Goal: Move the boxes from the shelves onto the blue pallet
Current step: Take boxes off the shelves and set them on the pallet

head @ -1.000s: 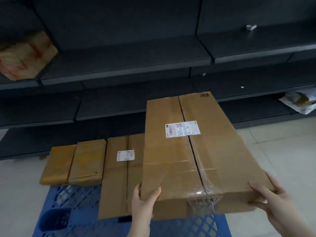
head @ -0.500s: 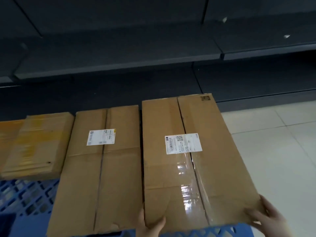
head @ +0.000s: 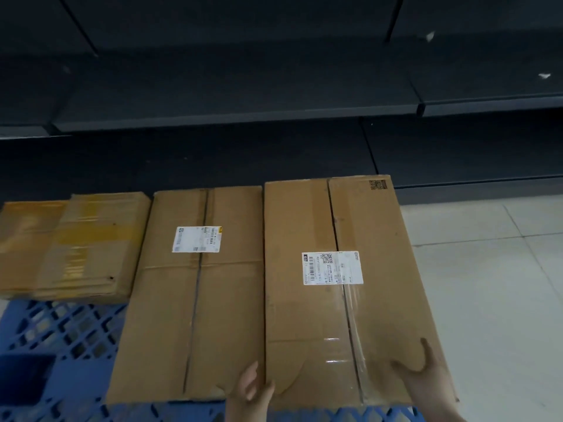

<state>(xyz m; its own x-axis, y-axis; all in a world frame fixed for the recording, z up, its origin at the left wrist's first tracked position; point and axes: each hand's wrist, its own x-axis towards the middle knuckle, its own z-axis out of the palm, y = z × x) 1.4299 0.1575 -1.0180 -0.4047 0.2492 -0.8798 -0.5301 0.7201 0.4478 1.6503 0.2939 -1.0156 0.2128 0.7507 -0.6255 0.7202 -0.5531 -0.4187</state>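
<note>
Left hand (head: 251,391) grips the near-left corner of the big box (head: 338,293), thumb on top; right hand (head: 426,377) holds its near-right edge w/ thumb spread across the lid. From my feed: dark shelves (head: 237,117) run behind. Blue pallet (head: 58,339) carries that box at right, touching a second labelled box (head: 195,293), w/ a smaller taped box (head: 73,245) at left. White label (head: 332,268) sits mid-lid.

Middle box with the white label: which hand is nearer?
Left. The left hand sits at the middle box's near right corner; the right hand is across the rightmost box.
</note>
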